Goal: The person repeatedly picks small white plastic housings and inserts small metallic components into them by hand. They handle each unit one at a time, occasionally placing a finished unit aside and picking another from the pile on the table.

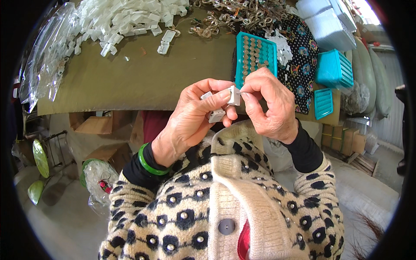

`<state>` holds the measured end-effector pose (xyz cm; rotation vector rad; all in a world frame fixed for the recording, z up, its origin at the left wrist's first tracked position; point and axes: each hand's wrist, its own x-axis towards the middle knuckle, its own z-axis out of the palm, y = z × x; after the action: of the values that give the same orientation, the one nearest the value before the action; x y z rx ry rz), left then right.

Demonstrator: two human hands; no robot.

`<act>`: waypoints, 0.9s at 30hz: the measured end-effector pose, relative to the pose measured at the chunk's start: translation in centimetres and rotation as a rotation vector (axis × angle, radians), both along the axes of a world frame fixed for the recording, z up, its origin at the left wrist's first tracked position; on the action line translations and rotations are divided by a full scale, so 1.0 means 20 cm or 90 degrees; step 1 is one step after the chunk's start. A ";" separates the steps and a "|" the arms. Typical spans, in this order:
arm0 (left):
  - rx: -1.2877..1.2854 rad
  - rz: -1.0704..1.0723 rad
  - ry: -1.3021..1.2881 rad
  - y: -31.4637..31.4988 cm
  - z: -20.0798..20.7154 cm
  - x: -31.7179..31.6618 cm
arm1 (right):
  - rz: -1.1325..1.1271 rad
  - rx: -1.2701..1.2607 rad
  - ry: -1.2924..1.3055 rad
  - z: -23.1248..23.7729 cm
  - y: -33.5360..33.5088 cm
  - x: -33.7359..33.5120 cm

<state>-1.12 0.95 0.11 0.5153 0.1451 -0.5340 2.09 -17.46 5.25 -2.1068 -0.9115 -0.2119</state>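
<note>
My left hand [200, 108] is closed on a small white plastic case [234, 95], held up between thumb and fingers above the table's near edge. Another part of the white plastic [217, 115] sticks out below the thumb, among the curled fingers. Close by on the right, my right hand [269, 102] pinches thumb and forefinger together at the case's side. A tiny pale sliver shows at those fingertips, too small to name. Just beyond the hands lies a teal tray [271, 52] with rows of round, coin-like metal discs [246, 56].
A heap of white plastic cases [125, 21] covers the far left, beside clear plastic film [47, 56]. Coiled wires [242, 15] lie at the back. White flat pieces [282, 47] rest on a patterned cloth [303, 65]. Stacked teal trays [333, 69] stand at the right.
</note>
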 end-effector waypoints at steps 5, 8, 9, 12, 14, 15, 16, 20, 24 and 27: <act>-0.008 0.009 0.003 0.02 0.00 -0.01 | 0.033 -0.026 0.007 0.01 0.03 0.01; -0.026 0.020 0.001 0.04 0.00 -0.01 | 0.029 -0.014 0.037 0.00 0.05 0.01; -0.026 0.026 0.003 0.04 0.00 -0.01 | 0.025 -0.008 0.046 -0.01 0.06 0.01; -0.030 0.033 0.002 0.04 -0.02 -0.03 | 0.017 0.005 0.045 -0.05 0.07 -0.01; -0.027 0.036 -0.009 0.04 -0.03 -0.03 | 0.026 -0.015 -0.028 -0.07 0.08 -0.02; -0.025 0.041 -0.005 0.05 -0.03 -0.03 | 0.028 -0.035 -0.053 -0.08 0.09 -0.01; -0.004 0.049 0.012 0.05 -0.03 -0.04 | 0.037 -0.050 -0.079 -0.07 0.10 -0.02; 0.029 0.094 0.016 0.10 0.08 -0.07 | 0.028 -0.035 -0.070 0.02 0.19 -0.02; 0.105 0.067 0.004 0.23 0.21 -0.09 | 0.069 0.016 -0.061 0.06 0.25 -0.05; 0.388 0.244 -0.135 0.43 0.31 -0.07 | 0.086 0.021 -0.062 0.04 0.25 -0.08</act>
<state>-2.43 9.56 6.36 1.1061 0.1993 -0.0459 0.58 -12.42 6.09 -2.0103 -1.0971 -0.2597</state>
